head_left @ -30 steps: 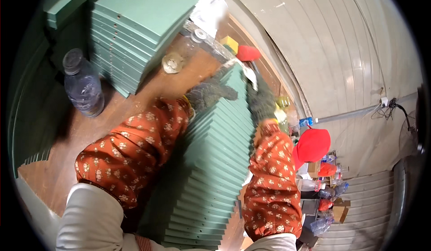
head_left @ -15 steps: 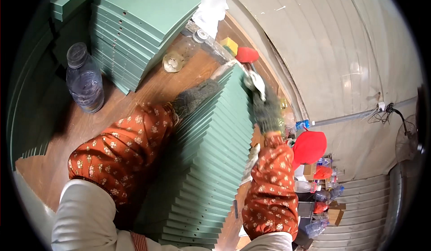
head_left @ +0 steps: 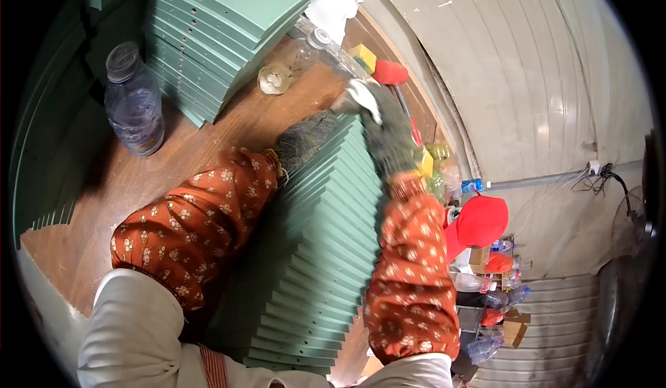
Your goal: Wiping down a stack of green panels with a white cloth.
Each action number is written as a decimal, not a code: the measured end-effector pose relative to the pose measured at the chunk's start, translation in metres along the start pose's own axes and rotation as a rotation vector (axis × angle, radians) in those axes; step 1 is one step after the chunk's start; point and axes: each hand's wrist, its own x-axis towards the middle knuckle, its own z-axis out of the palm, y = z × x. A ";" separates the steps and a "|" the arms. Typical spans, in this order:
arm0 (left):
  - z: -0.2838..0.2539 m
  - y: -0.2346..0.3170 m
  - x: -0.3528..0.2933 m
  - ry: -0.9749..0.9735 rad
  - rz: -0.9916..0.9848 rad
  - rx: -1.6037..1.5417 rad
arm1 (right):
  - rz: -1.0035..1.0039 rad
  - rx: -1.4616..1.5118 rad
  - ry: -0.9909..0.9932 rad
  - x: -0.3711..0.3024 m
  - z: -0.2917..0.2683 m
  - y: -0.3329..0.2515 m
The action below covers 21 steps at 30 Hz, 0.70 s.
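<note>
A long row of green panels (head_left: 319, 249), overlapped like steps, runs away from me. My left hand (head_left: 305, 139), in a dark grey glove, lies along the left side of its far end. Its fingers look stretched out, though their tips are hard to make out. At the far end, my right hand (head_left: 390, 138), gloved alike and smeared by motion, is closed on a white cloth (head_left: 365, 99). The cloth is by the top corner of the farthest panels. Both forearms wear orange flowered sleeve covers.
Left of the row stand a clear plastic bottle of water (head_left: 134, 107) and a tall stack of green panels (head_left: 201, 37). A second clear bottle (head_left: 288, 65) lies behind. A yellow sponge (head_left: 363, 56), a red-headed tool (head_left: 390, 73) and a red cap (head_left: 482, 220) are farther right.
My right hand has swept leftward with the white cloth, from the right edge of the row to across its far end. My left hand stays by the panels; the view has shifted slightly.
</note>
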 end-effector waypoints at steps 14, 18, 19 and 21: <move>-0.003 -0.009 0.002 0.011 0.184 -0.458 | 0.050 -0.177 -0.055 0.020 -0.002 -0.001; 0.017 -0.002 0.002 -0.063 0.161 -0.455 | -0.022 -0.208 -0.105 0.028 0.010 0.023; 0.024 -0.028 0.000 0.021 0.176 -0.444 | 0.118 -0.144 -0.090 0.032 0.018 0.007; 0.037 -0.037 0.005 0.178 0.272 -0.489 | 0.307 -0.006 0.022 0.019 0.015 0.032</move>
